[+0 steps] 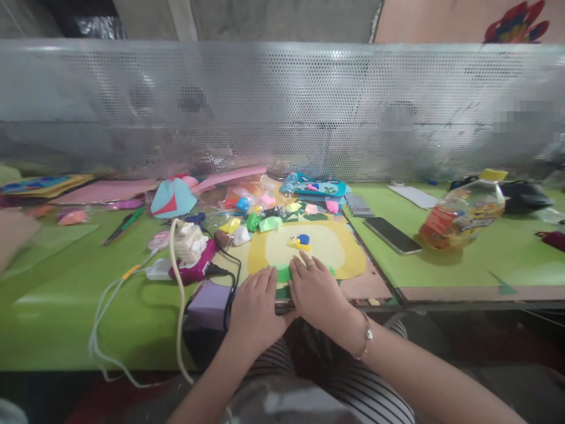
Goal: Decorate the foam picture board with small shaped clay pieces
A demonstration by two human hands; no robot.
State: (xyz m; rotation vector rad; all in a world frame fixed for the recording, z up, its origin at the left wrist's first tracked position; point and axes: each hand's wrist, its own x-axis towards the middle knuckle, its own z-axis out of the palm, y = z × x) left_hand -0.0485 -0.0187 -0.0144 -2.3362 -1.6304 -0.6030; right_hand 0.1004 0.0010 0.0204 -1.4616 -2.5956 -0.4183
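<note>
Tabletop (48, 300) in glossy lime green spreads to either side of me, backed by a grey perforated metal screen (265, 112), with a grey wall (282, 20) beyond. My left hand (258, 303) and right hand (320, 294) lie flat, fingers straight and gripping nothing, over a green strip (283, 275) at the near part of the yellow paper (353, 253), just short of a small blue-and-yellow figure (302, 240). Off to the right sit a phone (392, 235) and a bottle (463, 215).

Right of our right grip (316, 288) we could pass along the bench (450, 275), nearer than the phone (392, 235) and bottle (463, 218); left of our left grip (256, 303), a power strip (196, 264) and cream cable (180, 300) block us.
</note>
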